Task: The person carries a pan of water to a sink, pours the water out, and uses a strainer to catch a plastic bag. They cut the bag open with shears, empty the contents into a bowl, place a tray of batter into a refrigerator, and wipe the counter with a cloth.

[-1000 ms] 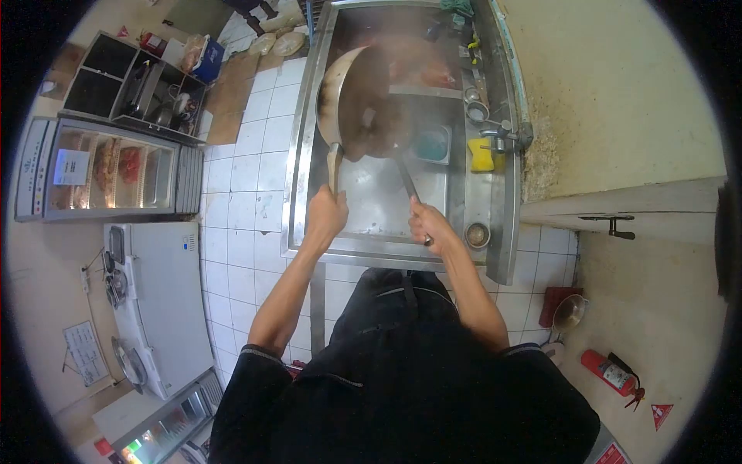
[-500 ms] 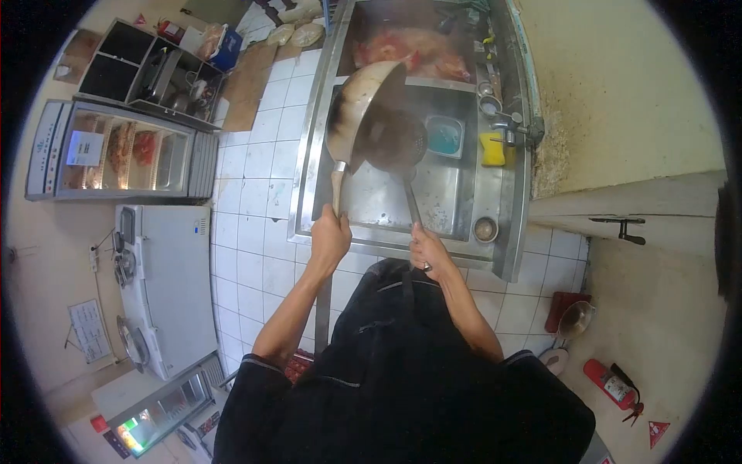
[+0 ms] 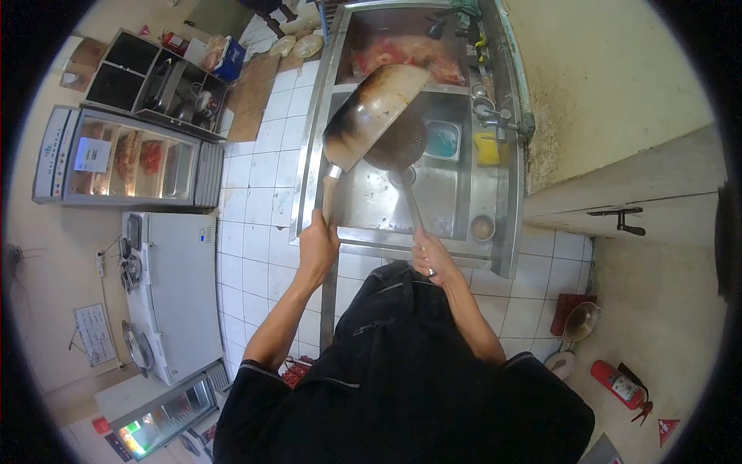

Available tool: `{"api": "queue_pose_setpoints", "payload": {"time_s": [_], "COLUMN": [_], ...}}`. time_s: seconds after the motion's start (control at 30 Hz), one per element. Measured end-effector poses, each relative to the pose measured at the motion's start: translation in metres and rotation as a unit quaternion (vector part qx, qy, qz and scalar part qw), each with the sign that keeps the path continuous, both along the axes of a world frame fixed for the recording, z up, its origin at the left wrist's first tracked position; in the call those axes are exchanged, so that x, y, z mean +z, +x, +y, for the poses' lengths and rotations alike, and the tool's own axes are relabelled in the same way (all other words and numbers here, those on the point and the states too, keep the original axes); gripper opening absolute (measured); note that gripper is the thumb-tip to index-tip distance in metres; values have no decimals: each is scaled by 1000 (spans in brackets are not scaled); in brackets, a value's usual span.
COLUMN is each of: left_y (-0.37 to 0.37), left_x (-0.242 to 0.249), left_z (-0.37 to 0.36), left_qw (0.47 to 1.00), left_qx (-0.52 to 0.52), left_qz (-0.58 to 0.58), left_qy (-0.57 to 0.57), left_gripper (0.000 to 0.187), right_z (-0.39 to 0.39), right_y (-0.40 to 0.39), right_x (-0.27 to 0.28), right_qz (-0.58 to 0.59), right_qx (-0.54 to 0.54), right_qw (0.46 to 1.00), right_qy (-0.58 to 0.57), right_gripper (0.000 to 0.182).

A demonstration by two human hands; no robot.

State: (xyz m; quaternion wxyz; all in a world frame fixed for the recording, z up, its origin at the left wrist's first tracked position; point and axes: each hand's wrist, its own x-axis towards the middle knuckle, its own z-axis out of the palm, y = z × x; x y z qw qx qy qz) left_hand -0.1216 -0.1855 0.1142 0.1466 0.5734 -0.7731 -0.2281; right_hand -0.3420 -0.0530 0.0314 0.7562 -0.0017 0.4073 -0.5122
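Observation:
My left hand (image 3: 318,249) is closed round the wooden handle of a large wok (image 3: 375,110), tilted on its side over the steel sink (image 3: 433,203), its scorched outside showing. My right hand (image 3: 433,259) grips the long handle of a perforated strainer (image 3: 396,144). The strainer's round, dark head is beside the wok, low over the sink, partly hidden by the wok. A square container (image 3: 443,140) with blue-green liquid sits at the right of the basin.
A second basin beyond holds reddish meat (image 3: 410,54). On the right ledge are a yellow sponge (image 3: 487,149), a faucet (image 3: 501,122) and a small bowl (image 3: 482,227). A display fridge (image 3: 131,158) and a white freezer (image 3: 174,286) stand left. Someone's legs (image 3: 270,15) show at the top.
The wok has tipped further, turning more of its outside into view, and its rim has swung right. Less steam hangs over the strainer. My left hand has shifted slightly left.

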Motion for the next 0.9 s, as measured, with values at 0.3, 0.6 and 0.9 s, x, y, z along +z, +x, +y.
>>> {"api": "queue_pose_setpoints", "payload": {"time_s": [0.3, 0.6, 0.9], "left_y": [-2, 1, -3], "left_x": [5, 8, -3], "left_z": [1, 2, -5], "left_qw": [1000, 1000, 999], "left_qx": [3, 4, 5], "left_qz": [8, 12, 37], "left_qy": [-21, -12, -27], "left_gripper": [17, 15, 14], "right_z": [19, 23, 41], "right_y": [-13, -16, -16], "right_x": [8, 28, 51], "right_qz": [-21, -4, -15], "right_qx": [10, -12, 5], "right_qw": [1000, 1000, 1000], "right_qy": [-8, -8, 12], "right_gripper": [30, 34, 34]}}
